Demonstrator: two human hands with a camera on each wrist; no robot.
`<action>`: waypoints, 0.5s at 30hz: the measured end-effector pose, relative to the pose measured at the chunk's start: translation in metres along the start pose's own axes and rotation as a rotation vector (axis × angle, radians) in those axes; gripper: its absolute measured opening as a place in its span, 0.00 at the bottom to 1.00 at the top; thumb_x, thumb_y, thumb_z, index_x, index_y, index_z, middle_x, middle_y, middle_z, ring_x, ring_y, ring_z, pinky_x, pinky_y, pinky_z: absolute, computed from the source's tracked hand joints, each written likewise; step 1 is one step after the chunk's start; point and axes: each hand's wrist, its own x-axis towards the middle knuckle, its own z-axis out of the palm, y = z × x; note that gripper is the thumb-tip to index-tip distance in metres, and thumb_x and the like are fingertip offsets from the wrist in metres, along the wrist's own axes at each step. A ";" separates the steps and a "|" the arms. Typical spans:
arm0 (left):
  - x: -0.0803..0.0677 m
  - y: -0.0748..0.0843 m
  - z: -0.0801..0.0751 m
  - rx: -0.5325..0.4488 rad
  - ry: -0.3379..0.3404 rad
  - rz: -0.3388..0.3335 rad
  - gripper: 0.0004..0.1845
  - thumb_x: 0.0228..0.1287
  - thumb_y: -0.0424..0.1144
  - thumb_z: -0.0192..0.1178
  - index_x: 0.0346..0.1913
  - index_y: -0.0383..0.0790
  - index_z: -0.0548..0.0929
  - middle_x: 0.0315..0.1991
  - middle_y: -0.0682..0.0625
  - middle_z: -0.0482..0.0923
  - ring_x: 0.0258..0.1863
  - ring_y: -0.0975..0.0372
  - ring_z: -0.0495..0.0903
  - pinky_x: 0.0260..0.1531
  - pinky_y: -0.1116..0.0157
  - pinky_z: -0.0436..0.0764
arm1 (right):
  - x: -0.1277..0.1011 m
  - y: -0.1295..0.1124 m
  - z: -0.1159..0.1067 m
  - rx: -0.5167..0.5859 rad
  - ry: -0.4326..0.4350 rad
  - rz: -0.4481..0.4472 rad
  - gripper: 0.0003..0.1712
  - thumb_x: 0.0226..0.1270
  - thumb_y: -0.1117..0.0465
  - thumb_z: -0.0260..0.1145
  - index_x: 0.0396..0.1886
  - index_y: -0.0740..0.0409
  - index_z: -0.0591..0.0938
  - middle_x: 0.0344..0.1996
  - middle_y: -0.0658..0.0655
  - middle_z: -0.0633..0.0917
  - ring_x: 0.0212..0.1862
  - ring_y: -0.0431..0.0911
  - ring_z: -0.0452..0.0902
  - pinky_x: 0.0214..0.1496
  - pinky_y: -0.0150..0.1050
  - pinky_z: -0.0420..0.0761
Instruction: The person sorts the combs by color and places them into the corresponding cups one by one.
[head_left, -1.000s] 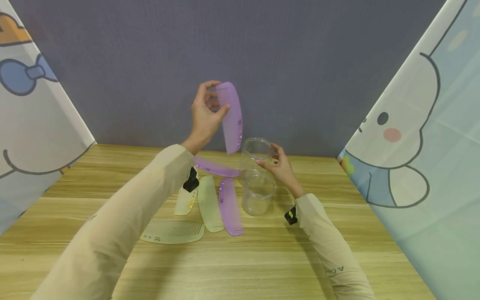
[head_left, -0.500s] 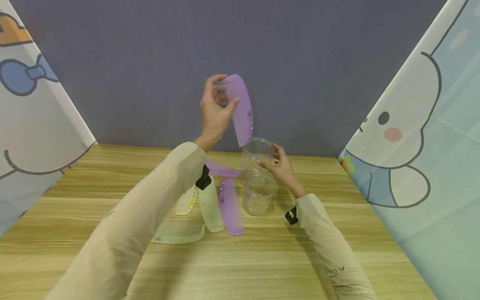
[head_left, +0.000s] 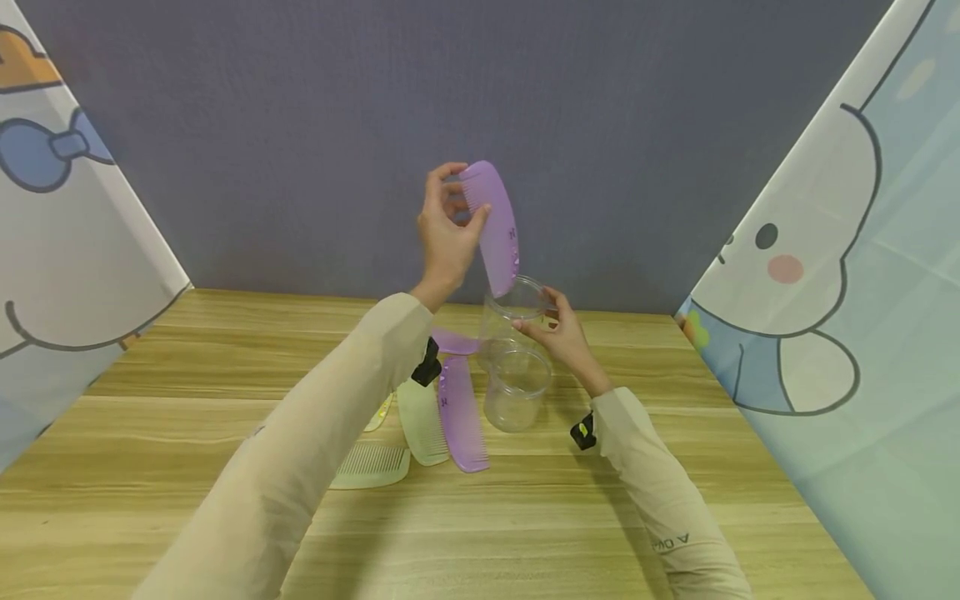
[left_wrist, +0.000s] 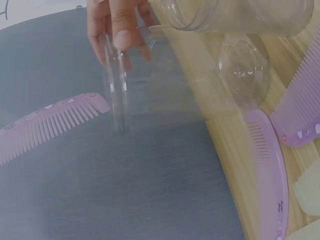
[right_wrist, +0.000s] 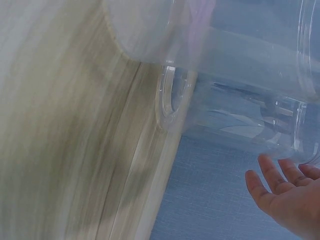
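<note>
Head view: left hand (head_left: 444, 237) pinches purple comb (head_left: 497, 225) above jar (head_left: 512, 312) rim, gripped by right hand (head_left: 564, 335).

left hand (head_left: 444, 237) pinched a purple comb (head_left: 497, 225) upright above the clear jar (head_left: 512, 312), right hand (head_left: 562, 337) gripped that jar's rim, second jar (head_left: 516, 387) just in front, more combs (head_left: 438, 408) lay on the wooden table (head_left: 525, 517)

Head looks down; close, perhaps blurred wrists share jar (head_left: 512, 317).
</note>
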 end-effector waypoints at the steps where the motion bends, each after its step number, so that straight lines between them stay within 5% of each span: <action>1: 0.000 -0.005 0.001 0.001 0.002 0.003 0.27 0.53 0.26 0.63 0.55 0.41 0.68 0.42 0.42 0.78 0.36 0.59 0.81 0.33 0.66 0.82 | 0.000 0.000 0.000 0.000 0.001 0.001 0.48 0.54 0.52 0.69 0.68 0.60 0.54 0.66 0.63 0.61 0.63 0.60 0.61 0.63 0.58 0.63; 15: -0.014 -0.030 0.010 0.006 -0.024 -0.023 0.28 0.53 0.26 0.63 0.57 0.41 0.67 0.44 0.40 0.79 0.39 0.54 0.81 0.34 0.63 0.83 | 0.000 -0.003 0.002 -0.011 0.009 0.010 0.47 0.54 0.53 0.69 0.68 0.59 0.54 0.66 0.63 0.61 0.63 0.60 0.62 0.63 0.58 0.64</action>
